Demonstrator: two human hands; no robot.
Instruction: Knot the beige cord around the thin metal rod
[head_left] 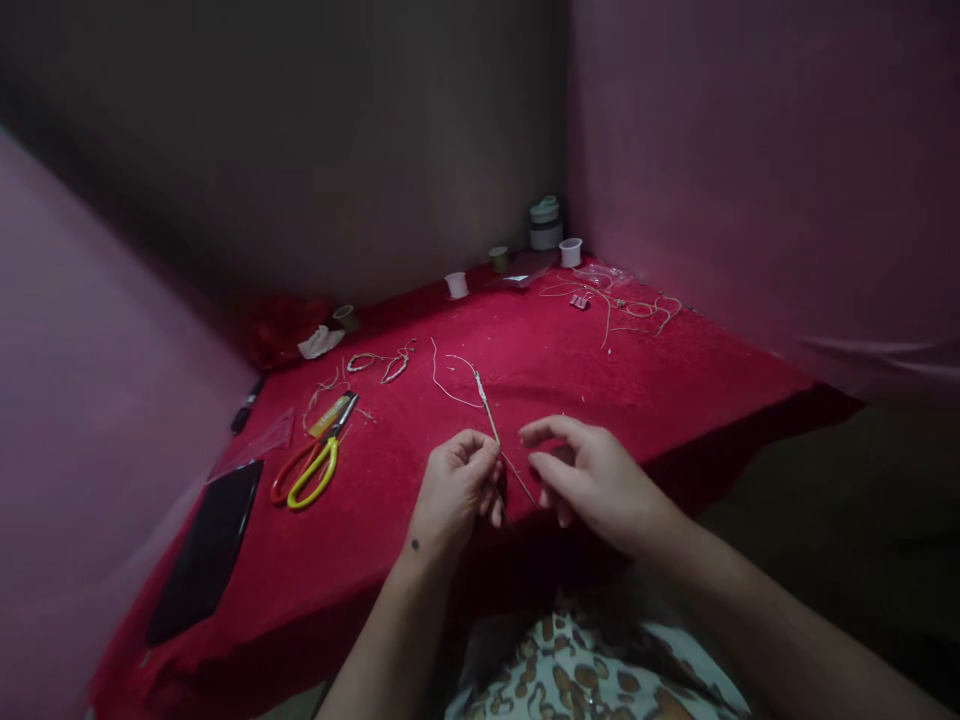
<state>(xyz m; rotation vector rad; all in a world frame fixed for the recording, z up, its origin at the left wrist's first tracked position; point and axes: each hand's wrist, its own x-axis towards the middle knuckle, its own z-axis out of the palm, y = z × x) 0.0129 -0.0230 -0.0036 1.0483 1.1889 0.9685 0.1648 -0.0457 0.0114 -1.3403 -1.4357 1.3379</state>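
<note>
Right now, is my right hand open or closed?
Open: your right hand has a gap showing between thumb and index finger. The cord is pinched in your left hand.

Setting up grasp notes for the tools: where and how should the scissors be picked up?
Probably by the yellow and red handle loops, from the near side: the scissors lie with both loops toward the camera and the blades pointing away.

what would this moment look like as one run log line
left hand: pinching thin cord | right hand: half open, close beside left hand | scissors: lying on red cloth, left of both hands
</note>
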